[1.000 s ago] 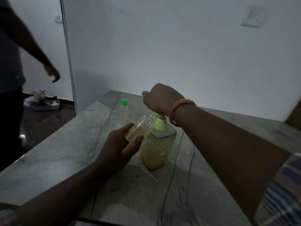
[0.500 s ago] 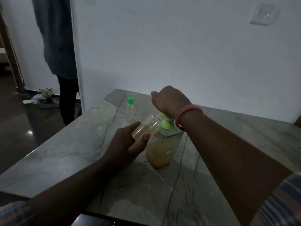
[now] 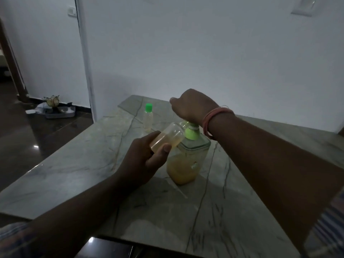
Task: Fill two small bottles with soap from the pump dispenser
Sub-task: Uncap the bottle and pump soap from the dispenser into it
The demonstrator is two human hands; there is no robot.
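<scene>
Two risks I see. Left hand (image 3: 141, 161) grips the open small bottle (image 3: 167, 139), tilted, mouth at the pump dispenser (image 3: 188, 157) spout; right hand (image 3: 191, 107) fisted on the pump head. Mouth drifts off: soap hits the surface (image 3: 93, 174). Overfill also likely. Capped bottle (image 3: 148, 116) stands behind.

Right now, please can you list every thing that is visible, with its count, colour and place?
pump dispenser: one, clear with green pump, orange soap inside; stands on the table.
held bottle: one, clear, partly filled with orange soap; tilted at the pump spout.
capped bottle: one, clear, green cap; upright behind the dispenser.
table: one, grey marble.
tray: one, grey; on the floor, left.
wall switch: one, white; top right.
left hand: grips the held bottle.
right hand: presses on the pump.
</scene>
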